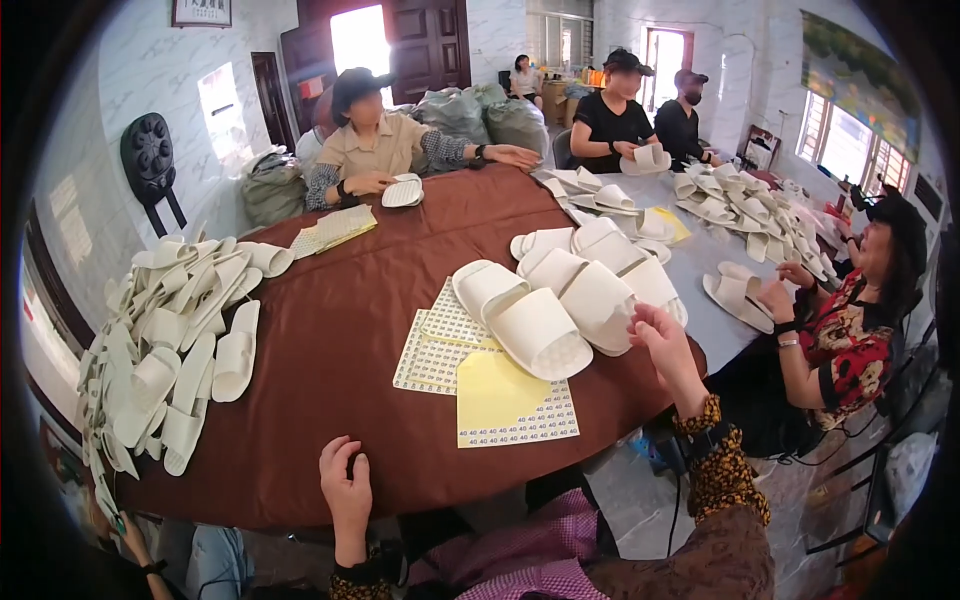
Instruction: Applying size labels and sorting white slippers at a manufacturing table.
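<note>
Yellow and white sticker sheets (pixel 505 400) lie on the brown table (pixel 330 340); a framed sign (pixel 201 12) hangs above.

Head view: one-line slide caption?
Right hand touches white slippers; left hand rests on brown table edge.

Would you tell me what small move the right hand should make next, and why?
Probably lower the right hand onto the nearest white slipper and grasp it: the hand hangs open and empty at the overlapping row's edge, while the left hand rests at the table's rim, sticker sheets between.
</note>
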The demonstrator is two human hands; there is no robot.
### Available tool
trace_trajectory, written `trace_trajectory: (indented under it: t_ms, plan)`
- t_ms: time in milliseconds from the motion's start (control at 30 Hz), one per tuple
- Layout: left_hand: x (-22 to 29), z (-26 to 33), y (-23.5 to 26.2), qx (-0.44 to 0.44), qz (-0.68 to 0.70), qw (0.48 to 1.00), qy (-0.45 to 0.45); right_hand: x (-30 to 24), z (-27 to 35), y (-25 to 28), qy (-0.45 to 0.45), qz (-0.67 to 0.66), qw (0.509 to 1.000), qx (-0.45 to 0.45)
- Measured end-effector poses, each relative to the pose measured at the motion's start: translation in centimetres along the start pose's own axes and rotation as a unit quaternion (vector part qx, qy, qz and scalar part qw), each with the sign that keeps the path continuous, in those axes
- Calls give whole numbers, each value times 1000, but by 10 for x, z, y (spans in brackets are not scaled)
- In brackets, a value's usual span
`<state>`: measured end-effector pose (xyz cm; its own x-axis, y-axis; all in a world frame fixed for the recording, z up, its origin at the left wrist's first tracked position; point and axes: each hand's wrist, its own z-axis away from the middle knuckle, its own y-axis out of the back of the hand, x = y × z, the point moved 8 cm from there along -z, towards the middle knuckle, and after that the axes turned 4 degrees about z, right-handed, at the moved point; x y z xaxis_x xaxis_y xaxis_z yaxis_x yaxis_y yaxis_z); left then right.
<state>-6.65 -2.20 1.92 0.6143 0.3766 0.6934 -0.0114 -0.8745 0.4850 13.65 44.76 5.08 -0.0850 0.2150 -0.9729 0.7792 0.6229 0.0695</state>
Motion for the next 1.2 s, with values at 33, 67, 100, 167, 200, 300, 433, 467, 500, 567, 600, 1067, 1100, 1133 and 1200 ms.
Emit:
trace_trajectory:
  t_ms: [33, 67, 100, 167, 200, 300, 433, 467, 500, 567, 600, 1067, 1100, 1133, 1200]
  plan:
    - [-2, 1, 1, 3, -1, 1000, 4, -4, 9, 3, 14, 2, 1000, 9]
    - [-2, 1, 2, 4, -1, 1000, 7, -7, 17, 5, 21, -2, 1000, 12]
    - [-3, 1, 2, 1, 1, 1000, 7, -13, 26, 6, 21, 0, 1000, 15]
    - [-6, 1, 4, 8, 8, 1000, 15, -17, 46, 3, -37, -26, 999, -8]
    - [-6, 1, 4, 3, 9, 1000, 13, -20, 53, 1, -20, -26, 999, -30]
    - [-8, -2, 1, -3, 19, 1000, 8, -23, 86, 2, -28, -18, 998, -60]
    - [-2, -7, -11, -20, 6, 1000, -22, -4, 138, 6, -57, 13, 995, -83]
    - [-7, -5, -11, -28, 3, 1000, -9, 14, 150, 2, -99, 10, 990, -102]
    - [-11, -5, -10, -32, 2, 999, -28, 31, 164, 2, -142, 6, 984, -111]
    - [-39, -3, -2, -29, -2, 999, -37, 54, 192, -6, -174, 36, 972, -156]
    - [24, 0, 2, -13, -41, 990, -134, 74, 211, 10, -191, 33, 975, -111]
    - [34, -1, -8, -43, -55, 987, -144, 333, 525, 73, -438, 414, 737, -307]
    - [33, -1, -7, -42, -56, 988, -137, 331, 533, 67, -429, 404, 722, -363]
    - [33, -1, -6, -38, -50, 989, -132, 357, 559, 71, -424, 416, 711, -375]
    - [28, -1, 0, -29, -56, 988, -139, 380, 570, 75, -458, 432, 711, -313]
